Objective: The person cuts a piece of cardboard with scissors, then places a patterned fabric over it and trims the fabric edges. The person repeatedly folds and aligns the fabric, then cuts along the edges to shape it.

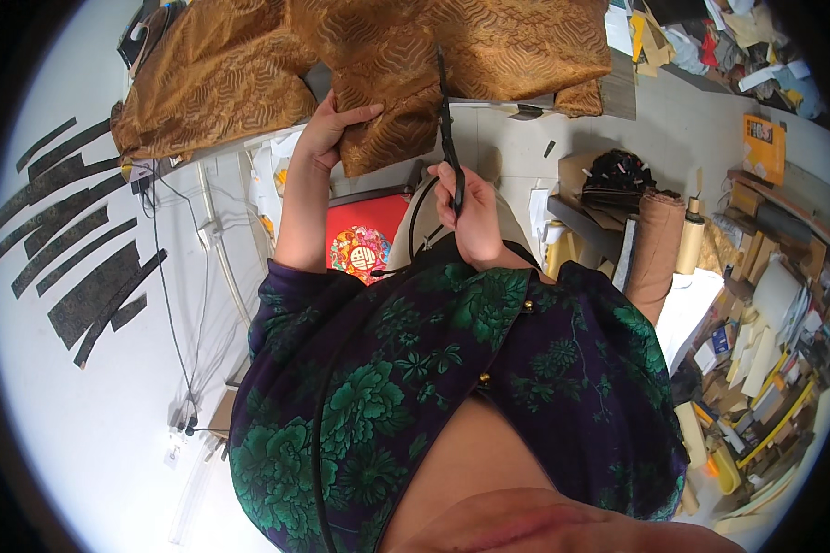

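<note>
Far left of my grip, dark fabric strips (74,249) lie on the pale floor, roughly ten, hard to count exactly, all slanted the same way. A thin cable (168,304) runs down past them to a plug.

My left hand (334,129) comes next: fingers curled, thumb out, pinching the hanging edge of the gold patterned fabric (378,83). One piece of fabric as far as I can tell, bunched and draped over the table edge (249,143), spreading left and right above both my hands. The flap I hold hangs down just right of my left thumb.

Below and between my hands, one red panel with a round multicolour design (364,244) sits well under the fabric.

My right hand (475,217) is closed around the handles of one pair of black scissors (449,138). Long axis runs nearly straight away from me, tips pointing up into the fabric, handles toward my body. Blades look nearly together; cannot tell how far apart. The scissors sit just right of the held flap, blade against its edge.

Right of my right hand: one tan fabric roll (659,253) standing tilted, one dark bundle (618,180) above it, then a heap of paper and card scraps (756,350), uncounted.
</note>
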A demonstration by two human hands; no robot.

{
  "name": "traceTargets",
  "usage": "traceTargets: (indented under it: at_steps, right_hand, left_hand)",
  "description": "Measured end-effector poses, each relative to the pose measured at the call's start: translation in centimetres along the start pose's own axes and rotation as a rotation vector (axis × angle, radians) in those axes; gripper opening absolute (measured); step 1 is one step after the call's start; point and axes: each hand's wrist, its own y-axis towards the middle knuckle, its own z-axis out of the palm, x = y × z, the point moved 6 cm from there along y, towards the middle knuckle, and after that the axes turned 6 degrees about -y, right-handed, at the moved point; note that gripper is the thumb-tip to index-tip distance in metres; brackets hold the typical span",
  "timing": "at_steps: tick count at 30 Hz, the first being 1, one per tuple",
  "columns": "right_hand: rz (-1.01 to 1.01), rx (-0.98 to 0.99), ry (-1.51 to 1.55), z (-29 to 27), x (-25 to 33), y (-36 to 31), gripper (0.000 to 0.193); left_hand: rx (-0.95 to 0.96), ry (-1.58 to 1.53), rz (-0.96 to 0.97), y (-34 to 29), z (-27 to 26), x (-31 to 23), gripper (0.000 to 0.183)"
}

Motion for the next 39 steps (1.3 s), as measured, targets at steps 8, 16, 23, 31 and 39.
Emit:
traceTargets:
  at_steps: [8,16,23,31,39]
  right_hand:
    - [0.011,-0.002,0.018,-0.4,-0.1,-0.3,0.035]
    - [0.016,-0.02,-0.018,-0.5,0.0,-0.7,0.035]
    - [-0.01,-0.028,-0.026,-0.5,0.0,-0.8,0.035]
    - [-0.003,-0.026,-0.015,-0.6,0.1,-0.9,0.033]
    - [-0.021,-0.035,-0.048,-0.6,-0.1,-1.3,0.032]
  left_hand:
    - [0.031,-0.01,0.086,0.4,-0.8,0.4,0.069]
    - [0.076,-0.02,0.144,0.1,-0.5,0.3,0.075]
    - [0.076,-0.023,0.153,-0.1,-0.3,0.2,0.079]
    - [0.088,-0.032,0.169,-0.1,-0.3,0.2,0.079]
    - [0.08,-0.017,0.171,-0.2,-0.4,0.3,0.076]
